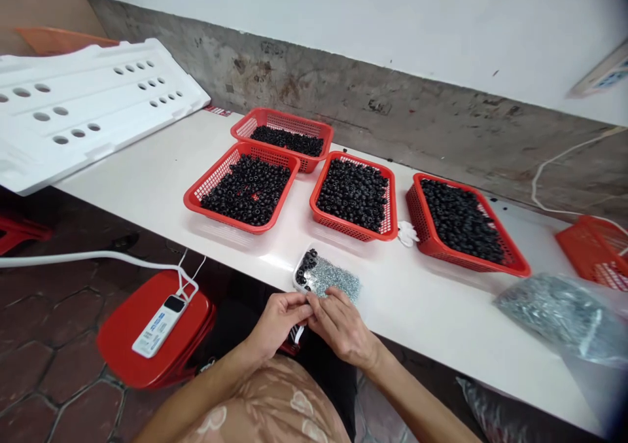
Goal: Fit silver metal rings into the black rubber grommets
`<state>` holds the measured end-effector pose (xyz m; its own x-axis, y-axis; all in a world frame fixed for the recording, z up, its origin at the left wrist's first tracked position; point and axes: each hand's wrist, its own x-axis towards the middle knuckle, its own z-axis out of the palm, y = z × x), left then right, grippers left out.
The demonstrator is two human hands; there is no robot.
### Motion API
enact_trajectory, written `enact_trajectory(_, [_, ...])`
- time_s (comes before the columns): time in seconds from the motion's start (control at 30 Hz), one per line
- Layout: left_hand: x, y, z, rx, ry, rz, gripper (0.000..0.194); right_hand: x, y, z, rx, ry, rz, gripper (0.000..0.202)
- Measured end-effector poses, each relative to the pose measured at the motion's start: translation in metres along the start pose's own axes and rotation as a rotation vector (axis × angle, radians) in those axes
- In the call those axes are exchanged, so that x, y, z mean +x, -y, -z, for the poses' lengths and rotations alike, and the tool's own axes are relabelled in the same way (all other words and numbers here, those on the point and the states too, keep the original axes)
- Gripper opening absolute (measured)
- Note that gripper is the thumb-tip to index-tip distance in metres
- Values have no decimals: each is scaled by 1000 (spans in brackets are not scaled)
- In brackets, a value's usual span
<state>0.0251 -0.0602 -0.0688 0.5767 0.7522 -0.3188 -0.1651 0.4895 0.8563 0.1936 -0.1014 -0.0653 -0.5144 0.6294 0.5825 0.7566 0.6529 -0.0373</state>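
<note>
My left hand and my right hand meet at the table's front edge, fingertips pinched together. Whatever lies between them is too small and hidden to name. Just beyond the fingers sits a clear shallow tray with small silvery metal pieces and, at its left end, several black round parts. Farther back, red baskets full of black parts stand on the table: one at the left, one in the middle, one at the right and one behind.
A white foam board leans over the table's left end. At the right lie a bag of metal pieces and an orange basket. A red stool at the left bears a power strip with white cables.
</note>
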Motion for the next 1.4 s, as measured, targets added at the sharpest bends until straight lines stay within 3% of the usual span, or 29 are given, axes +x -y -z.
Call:
enact_trajectory(0.1, [-1, -4, -6, 8, -7, -5, 40, 2, -7, 6, 50, -5, -4, 47])
enact_trajectory(0.27, [-2, -16, -11, -48, 7, -7, 38, 9, -6, 11, 107, -99, -166, 37])
enact_trajectory(0.43, [1, -15, -11, -30, -41, -35, 34, 11, -4, 11, 95, -78, -223, 33])
enact_trajectory(0.7, [2, -16, -9, 108, -18, -93, 33, 10, -10, 13, 68, -23, -186, 35])
enact_trajectory(0.87, [6, -13, -9, 35, -56, -41, 35, 15, -10, 17, 74, -15, -179, 30])
enact_trajectory(1.07, [5, -14, -7, 25, -7, -66, 35, 25, -20, 36, 544, 166, -395, 27])
enact_trajectory(1.2, [3, -15, -6, 66, 27, -58, 35, 32, -22, 43, 753, 174, -493, 24])
enact_trajectory(1.4, [7, -10, -2, 39, -5, -36, 41, 30, -4, 30, 487, 98, -570, 21])
